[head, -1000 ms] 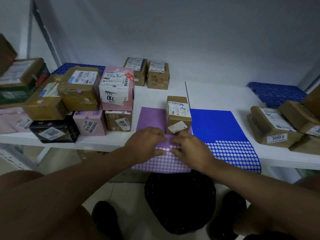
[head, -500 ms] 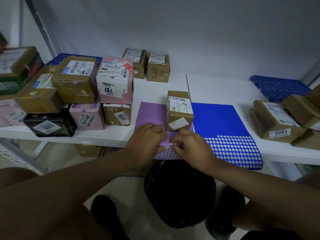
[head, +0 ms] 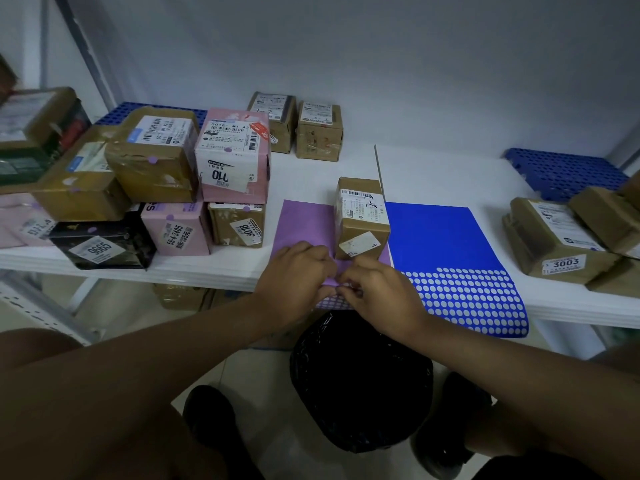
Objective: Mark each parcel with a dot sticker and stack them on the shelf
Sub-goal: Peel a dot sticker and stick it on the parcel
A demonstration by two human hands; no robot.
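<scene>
A purple dot-sticker sheet (head: 303, 221) lies on the white shelf (head: 433, 174), its near edge hanging over the front. My left hand (head: 294, 277) holds the sheet's folded near part. My right hand (head: 381, 296) pinches at the sheet right beside it, fingertips curled. A small brown parcel (head: 360, 216) with a white label stands on the sheet just behind my hands. A blue dot-sticker sheet (head: 446, 244) lies to the right.
Stacked parcels (head: 180, 174), brown, pink and black, some with purple dots, fill the left. Two brown parcels (head: 301, 126) sit at the back. More brown parcels (head: 561, 237) lie right. Blue perforated mats (head: 561, 171) sit in the corners. A black bin (head: 360, 379) stands below.
The view has shifted a little. My hands have stayed together at the purple sheet's near edge, folding more of it up so fewer dots show below them.
</scene>
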